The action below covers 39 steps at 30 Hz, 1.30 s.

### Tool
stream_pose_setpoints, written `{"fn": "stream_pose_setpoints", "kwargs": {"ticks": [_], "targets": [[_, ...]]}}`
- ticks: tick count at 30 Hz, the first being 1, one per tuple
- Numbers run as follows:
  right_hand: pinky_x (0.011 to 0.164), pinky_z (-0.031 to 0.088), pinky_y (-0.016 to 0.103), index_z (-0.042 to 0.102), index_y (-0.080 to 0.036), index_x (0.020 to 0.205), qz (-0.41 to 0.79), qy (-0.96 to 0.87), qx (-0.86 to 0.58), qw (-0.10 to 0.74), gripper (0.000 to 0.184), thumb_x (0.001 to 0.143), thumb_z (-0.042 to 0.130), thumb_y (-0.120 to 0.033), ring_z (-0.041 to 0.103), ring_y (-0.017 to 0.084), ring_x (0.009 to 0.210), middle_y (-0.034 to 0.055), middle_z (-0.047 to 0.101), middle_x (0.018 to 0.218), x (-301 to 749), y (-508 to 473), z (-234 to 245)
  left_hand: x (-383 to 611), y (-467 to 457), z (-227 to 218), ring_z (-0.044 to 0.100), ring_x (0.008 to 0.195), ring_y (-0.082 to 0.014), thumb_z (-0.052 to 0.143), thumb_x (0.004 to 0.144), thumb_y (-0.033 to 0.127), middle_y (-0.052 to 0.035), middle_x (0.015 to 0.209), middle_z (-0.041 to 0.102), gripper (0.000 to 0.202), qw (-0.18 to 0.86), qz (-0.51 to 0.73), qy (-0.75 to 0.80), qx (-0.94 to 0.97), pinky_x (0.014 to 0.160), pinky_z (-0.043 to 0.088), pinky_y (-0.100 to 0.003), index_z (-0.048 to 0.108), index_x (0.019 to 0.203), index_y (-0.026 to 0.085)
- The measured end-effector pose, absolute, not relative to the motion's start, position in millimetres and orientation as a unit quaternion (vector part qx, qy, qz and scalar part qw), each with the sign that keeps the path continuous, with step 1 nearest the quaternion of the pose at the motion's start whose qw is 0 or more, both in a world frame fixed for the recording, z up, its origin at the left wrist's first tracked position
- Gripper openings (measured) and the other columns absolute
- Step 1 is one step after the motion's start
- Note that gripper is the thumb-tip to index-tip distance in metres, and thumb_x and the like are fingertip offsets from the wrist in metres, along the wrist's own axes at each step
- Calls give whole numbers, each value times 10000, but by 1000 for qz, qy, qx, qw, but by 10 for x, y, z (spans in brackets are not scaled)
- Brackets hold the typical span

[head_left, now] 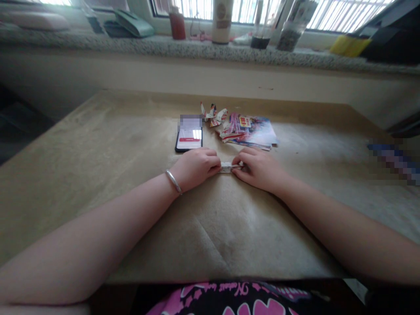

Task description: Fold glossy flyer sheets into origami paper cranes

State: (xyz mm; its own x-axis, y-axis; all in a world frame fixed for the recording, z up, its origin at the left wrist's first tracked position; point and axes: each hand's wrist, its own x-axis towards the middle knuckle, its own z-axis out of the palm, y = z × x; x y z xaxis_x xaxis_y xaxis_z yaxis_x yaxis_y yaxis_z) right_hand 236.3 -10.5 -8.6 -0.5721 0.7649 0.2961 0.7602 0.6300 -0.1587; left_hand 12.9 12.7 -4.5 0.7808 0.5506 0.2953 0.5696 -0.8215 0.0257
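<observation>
A narrow, pale strip of folded paper (225,167) lies low over the table between my two hands. Its left end is under the closed fingers of my left hand (201,165), which wears a silver bangle at the wrist. My right hand (257,168) pinches the other end between thumb and fingers. Just beyond my left hand lies a phone (189,139) with a lit screen. Past my right hand is a small stack of colourful printed leaflets (259,130). Beside them sit folded paper shapes (215,115) with red and white print.
A tan cover (147,127) spreads over the table. At the right edge lies a blurred blue and pink item (395,162). Behind the table, a speckled stone sill (197,49) carries bottles, a red container (177,24) and a yellow object (350,45).
</observation>
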Motion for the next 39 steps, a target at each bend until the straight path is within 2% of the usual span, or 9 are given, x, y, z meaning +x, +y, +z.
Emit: {"fn": "stream_pose_setpoints", "kwargs": {"ticks": [7,13,17,22,25,28,31,35,39], "targets": [[758,429,315,639,-195,842,57,-880,-421,211,104,844,559,-263,561,199,850,66,635,886,2262,-129,-114,160,124,-60,553,696,-126,537,910,263,-17,747,632,224,11,-163,-286,-944,652,409,-239,694,773,178],[709,415,297,613,-183,782,80,-870,-434,220,84,825,546,-211,540,180,776,54,609,800,2321,-93,-104,165,122,-88,590,788,-144,540,886,182,-38,862,670,153,-73,-204,-311,-925,714,447,-250,655,983,160],[679,397,286,632,-180,735,137,-848,-456,232,124,824,559,-227,535,165,730,37,608,728,2345,-56,-107,149,128,-81,575,753,-136,531,866,129,-18,799,653,123,-108,-202,-320,-919,698,441,-243,650,882,158],[604,386,273,694,-178,790,235,-779,-513,273,155,792,598,-299,525,142,640,18,638,694,2352,-49,-135,136,150,-89,571,729,-116,531,864,123,-5,785,645,125,-152,-220,-329,-906,710,453,-235,648,889,158],[566,376,262,694,-175,812,289,-747,-518,300,188,777,606,-338,499,125,591,3,630,668,2361,-34,-171,127,147,-79,589,789,-119,509,882,150,-29,871,648,137,-182,-233,-315,-902,753,473,-245,644,901,156],[556,375,259,688,-176,802,304,-735,-518,315,207,769,607,-363,489,123,583,0,618,651,2378,-8,-202,116,135,-58,597,891,-129,525,899,249,-72,1024,625,157,-206,-250,-272,-906,803,490,-253,646,893,149],[533,365,256,684,-176,808,316,-733,-517,309,224,770,605,-383,477,118,558,-1,613,644,2392,13,-215,112,128,-52,598,886,-130,578,873,298,-72,1017,624,166,-207,-250,-259,-910,790,498,-247,652,882,149],[541,373,258,682,-181,784,303,-741,-519,299,210,778,602,-374,478,117,559,0,616,646,2385,27,-216,122,125,-68,603,815,-124,556,883,273,-56,923,651,169,-182,-244,-287,-908,755,492,-245,671,896,150],[529,363,256,682,-183,811,283,-745,-531,287,196,800,581,-351,476,120,543,-3,613,636,2357,37,-216,136,131,-83,614,826,-132,555,882,245,-60,934,677,166,-158,-241,-321,-902,763,489,-249,690,902,149]]}}
